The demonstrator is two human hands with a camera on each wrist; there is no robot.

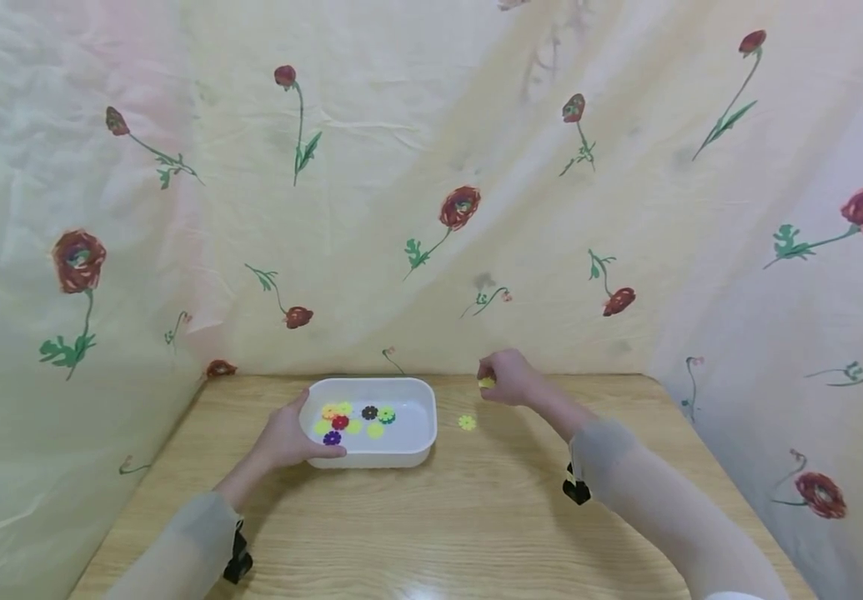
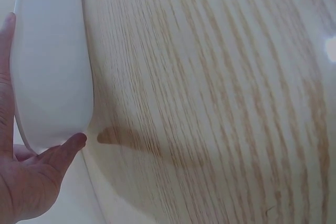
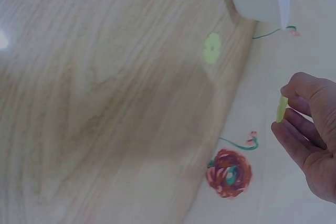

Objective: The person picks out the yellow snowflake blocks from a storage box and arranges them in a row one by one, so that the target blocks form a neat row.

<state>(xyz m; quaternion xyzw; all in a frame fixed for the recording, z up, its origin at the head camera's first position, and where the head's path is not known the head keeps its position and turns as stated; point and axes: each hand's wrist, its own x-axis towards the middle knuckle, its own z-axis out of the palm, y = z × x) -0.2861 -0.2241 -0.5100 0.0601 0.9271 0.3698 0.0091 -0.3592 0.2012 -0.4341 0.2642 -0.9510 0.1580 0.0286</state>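
A white plastic tub (image 1: 393, 460) stands on the table with several flower-shaped discs inside: yellow, orange, red, purple, black and green. My left hand (image 1: 286, 435) grips its left end, the thumb along the front wall and the fingers at the far side; the left wrist view shows the hand (image 2: 39, 179) against the tub (image 2: 50, 66). Right of the tub, my right hand (image 1: 512, 379) is raised over the table's far part. Between thumb and fingertips it pinches a yellow flower-shaped disc (image 3: 282, 108), seen edge-on in the right wrist view. Another yellow-green flower disc (image 1: 467, 422) lies flat between tub and right hand.
The wooden table (image 1: 401, 533) ends at a hanging cloth (image 1: 371, 250) printed with red flowers, which rises behind it and on both sides. Each forearm wears a black wrist device, one on the left (image 1: 238, 557) and one on the right (image 1: 576, 485).
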